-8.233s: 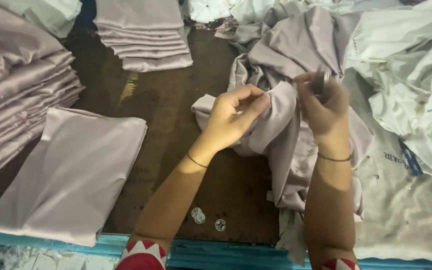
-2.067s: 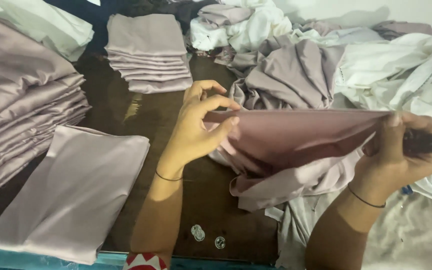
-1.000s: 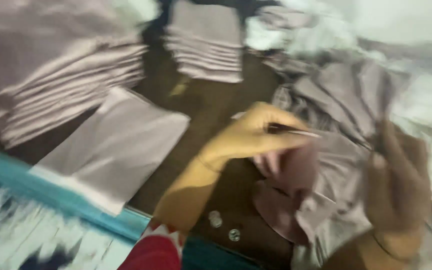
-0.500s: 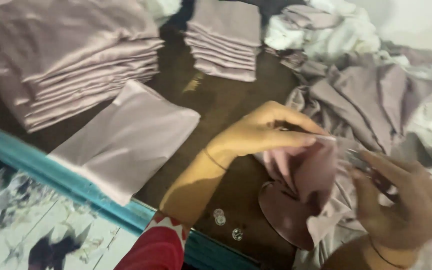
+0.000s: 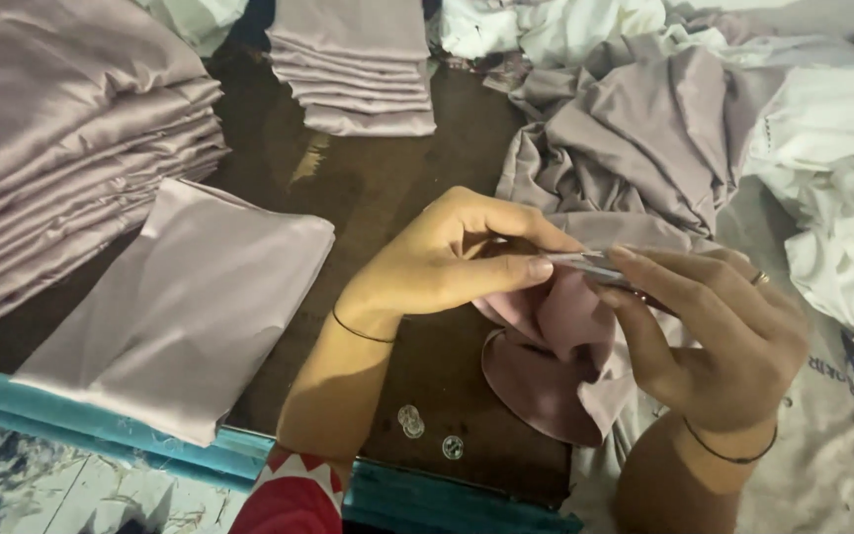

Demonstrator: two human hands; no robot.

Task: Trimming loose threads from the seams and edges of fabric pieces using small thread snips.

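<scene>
Cloth [image 5: 555, 346], stretched wide between both hands two seconds earlier, is now bunched at centre frame, pinched by left hand [image 5: 447, 262] fingers against a thin metal tool [image 5: 595, 267] gripped by right hand [image 5: 714, 336].

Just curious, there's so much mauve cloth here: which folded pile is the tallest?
The big stack at the far left edge. It holds many more folded pieces than the smaller stack at the back, and the single folded piece lies flat.
</scene>
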